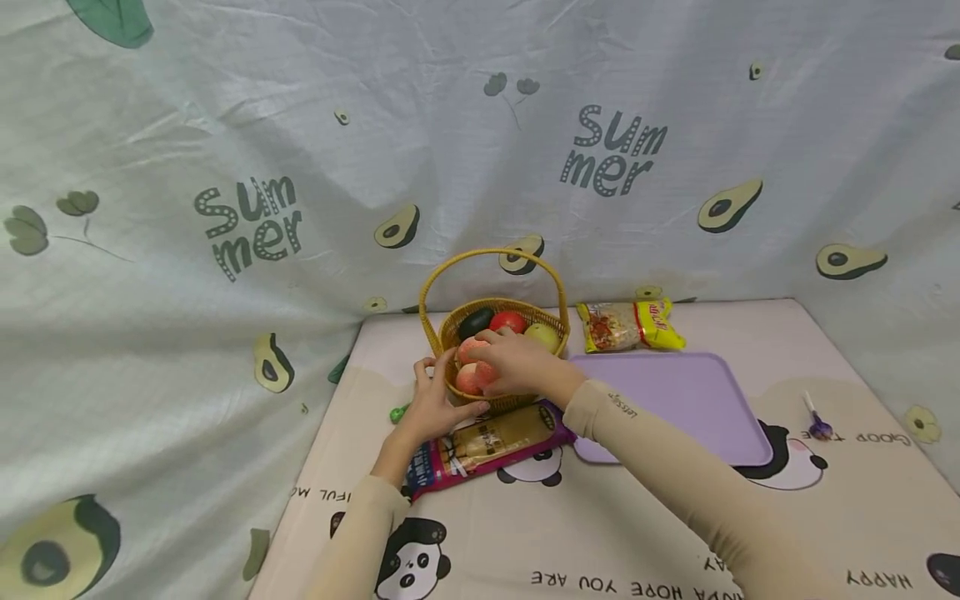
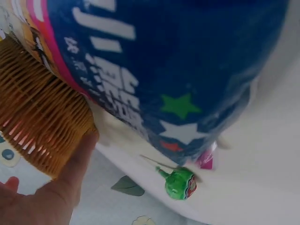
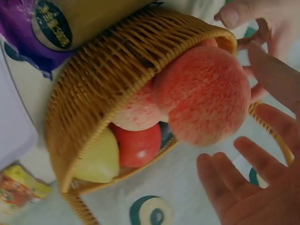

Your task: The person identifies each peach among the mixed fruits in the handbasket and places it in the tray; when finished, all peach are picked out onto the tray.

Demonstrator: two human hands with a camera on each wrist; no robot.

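Observation:
A wicker basket (image 1: 501, 398) with a tall handle holds several fruits. Among them are pinkish-red peaches (image 3: 204, 93), a red tomato-like fruit (image 3: 139, 145), a yellow-green fruit (image 3: 98, 157) and a dark green one (image 1: 475, 323). Over the peaches reaches my right hand (image 1: 517, 362); in the right wrist view its fingers are spread beside the uppermost peach, with a gap showing. My left hand (image 1: 435, 404) is at the basket's left end, thumb and fingers apart. One fingertip touches the wickerwork in the left wrist view. In front of the basket lies a purple-and-gold packet (image 1: 495, 437) with a blue end.
A lilac tray (image 1: 675, 400) lies right of the basket, with a yellow food bag (image 1: 618, 325) behind it. Left of the basket is a green-wrapped lollipop (image 2: 180, 183); a purple one (image 1: 820, 427) lies far right. A printed curtain (image 1: 465, 167) hangs behind the table.

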